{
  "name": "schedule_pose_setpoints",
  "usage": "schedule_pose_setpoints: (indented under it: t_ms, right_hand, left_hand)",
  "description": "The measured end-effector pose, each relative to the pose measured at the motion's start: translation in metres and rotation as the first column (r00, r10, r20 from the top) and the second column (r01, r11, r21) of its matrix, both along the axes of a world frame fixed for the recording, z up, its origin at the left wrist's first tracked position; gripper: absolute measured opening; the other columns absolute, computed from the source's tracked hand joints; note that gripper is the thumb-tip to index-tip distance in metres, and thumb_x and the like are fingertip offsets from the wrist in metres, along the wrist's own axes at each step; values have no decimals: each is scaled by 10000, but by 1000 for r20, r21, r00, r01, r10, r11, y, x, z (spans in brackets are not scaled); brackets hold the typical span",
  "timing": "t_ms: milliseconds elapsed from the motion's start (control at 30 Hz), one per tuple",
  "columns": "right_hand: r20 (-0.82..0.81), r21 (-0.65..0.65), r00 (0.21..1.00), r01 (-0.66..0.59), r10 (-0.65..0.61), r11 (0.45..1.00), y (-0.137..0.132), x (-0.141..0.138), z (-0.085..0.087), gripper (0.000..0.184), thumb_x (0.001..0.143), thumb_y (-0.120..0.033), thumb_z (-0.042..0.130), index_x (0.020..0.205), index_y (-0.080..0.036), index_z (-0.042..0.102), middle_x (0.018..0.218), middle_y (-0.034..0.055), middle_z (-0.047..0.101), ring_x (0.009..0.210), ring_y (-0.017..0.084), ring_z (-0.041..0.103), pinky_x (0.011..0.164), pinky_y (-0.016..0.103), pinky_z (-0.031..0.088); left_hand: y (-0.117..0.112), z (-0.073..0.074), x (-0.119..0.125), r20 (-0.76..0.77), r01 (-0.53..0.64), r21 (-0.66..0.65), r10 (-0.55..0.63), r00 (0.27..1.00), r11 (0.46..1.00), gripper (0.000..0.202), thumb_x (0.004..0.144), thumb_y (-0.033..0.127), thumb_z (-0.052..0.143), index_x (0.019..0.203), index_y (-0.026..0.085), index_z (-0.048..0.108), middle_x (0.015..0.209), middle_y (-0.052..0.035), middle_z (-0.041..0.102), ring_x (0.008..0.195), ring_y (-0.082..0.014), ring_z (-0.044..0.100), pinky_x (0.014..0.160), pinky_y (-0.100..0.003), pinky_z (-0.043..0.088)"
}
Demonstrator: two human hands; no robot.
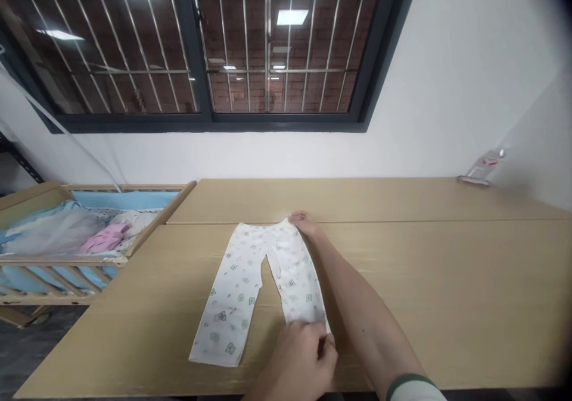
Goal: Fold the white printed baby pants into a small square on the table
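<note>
A small pair of white baby trousers (pixel 250 276) with little printed figures lies flat on the wooden table (pixel 447 282), waistband away from me, legs spread toward me. My right hand (pixel 304 223) reaches across to the far right corner of the waistband, and its fingers are closed on the fabric there. My left hand (pixel 300 356) is near the table's front edge, pinching the hem of the right trouser leg. The left trouser leg lies untouched, its hem close to the front edge.
A wooden baby crib (pixel 89 234) with blue lining, pale bedding and a pink garment (pixel 105 238) stands left of the table. A clear plastic item (pixel 482 168) lies at the table's far right by the white wall. A barred window is above.
</note>
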State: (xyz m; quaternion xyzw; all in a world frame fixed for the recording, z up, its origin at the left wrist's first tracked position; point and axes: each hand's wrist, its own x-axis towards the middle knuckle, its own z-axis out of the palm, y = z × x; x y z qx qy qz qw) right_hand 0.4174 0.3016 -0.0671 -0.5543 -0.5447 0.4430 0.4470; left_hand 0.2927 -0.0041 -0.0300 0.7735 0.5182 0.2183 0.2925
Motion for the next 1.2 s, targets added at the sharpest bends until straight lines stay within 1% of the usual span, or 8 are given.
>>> schedule_pose_setpoints:
  t_ms: [233, 500, 700, 867, 967, 1067, 1133, 1200]
  right_hand:
    - [8, 32, 1000, -16, 16, 999, 4, -59, 21, 303, 713, -196, 784, 952, -186, 597, 716, -8, 654, 591, 138, 627, 564, 241, 506]
    - [140, 128, 990, -38, 20, 991, 7, -145, 9, 217, 691, -156, 684, 876, -203, 580, 679, -57, 577, 580, 113, 556, 564, 216, 439]
    - [291, 199, 957, -52, -8, 979, 4, -185, -5, 146, 716, -145, 643, 827, -217, 584, 737, -37, 618, 694, 137, 590, 649, 235, 425]
    - [415, 225, 910, -108, 5, 968, 0, -204, -7, 137, 757, -136, 655, 840, -225, 592, 765, -24, 648, 753, 157, 601, 715, 260, 413]
    - [475, 223, 880, -145, 22, 964, -5, -207, -7, 144, 769, -125, 667, 843, -224, 593, 787, -11, 663, 783, 168, 608, 752, 273, 412]
    - [517, 224, 854, -197, 55, 954, -12, -206, -4, 82, 824, -190, 671, 851, -223, 600, 825, 12, 682, 833, 187, 619, 801, 294, 423]
    - [536, 236, 841, -235, 75, 943, -20, -203, 1, 23, 878, -225, 634, 872, -220, 612, 880, 30, 699, 898, 199, 626, 858, 313, 426]
    - [576, 260, 809, -314, 114, 913, -33, -199, 8, 62, 930, -225, 573, 942, -212, 632, 973, 55, 712, 987, 211, 627, 920, 332, 423]
  left_hand:
    - [-17, 5, -70, 360, -137, -201, 203, 911, 970, 470, 991, 510, 389, 658, 214, 540, 615, -3, 634, 638, -151, 613, 619, -237, 411]
    - [-40, -6, -141, 320, -418, -216, 468, 823, 882, 567, 934, 674, 425, 628, 218, 569, 560, -10, 610, 597, -170, 612, 525, -223, 409]
    - [-48, -31, -183, 225, -419, -140, 441, 869, 897, 517, 962, 586, 435, 652, 206, 598, 561, -3, 613, 548, -148, 570, 551, -224, 404]
    - [-52, -51, -198, 52, -454, -86, 460, 887, 887, 476, 983, 517, 398, 684, 214, 610, 597, -15, 641, 583, -164, 612, 570, -235, 405]
    - [-53, -58, -202, -204, -500, 10, 491, 847, 866, 396, 974, 428, 410, 725, 232, 648, 700, -34, 722, 675, -204, 685, 609, -265, 419]
    - [-57, -61, -199, -393, -526, 232, 574, 718, 818, 371, 975, 392, 413, 746, 243, 664, 710, -30, 742, 689, -241, 706, 652, -315, 451]
    - [-60, -63, -192, -387, -453, 481, 646, 658, 751, 323, 952, 457, 481, 857, 234, 694, 785, -52, 763, 731, -271, 713, 692, -361, 485]
    - [-64, -66, -181, -311, -313, 702, 671, 673, 640, 361, 896, 496, 577, 1068, 201, 696, 986, -102, 779, 844, -291, 721, 728, -384, 513]
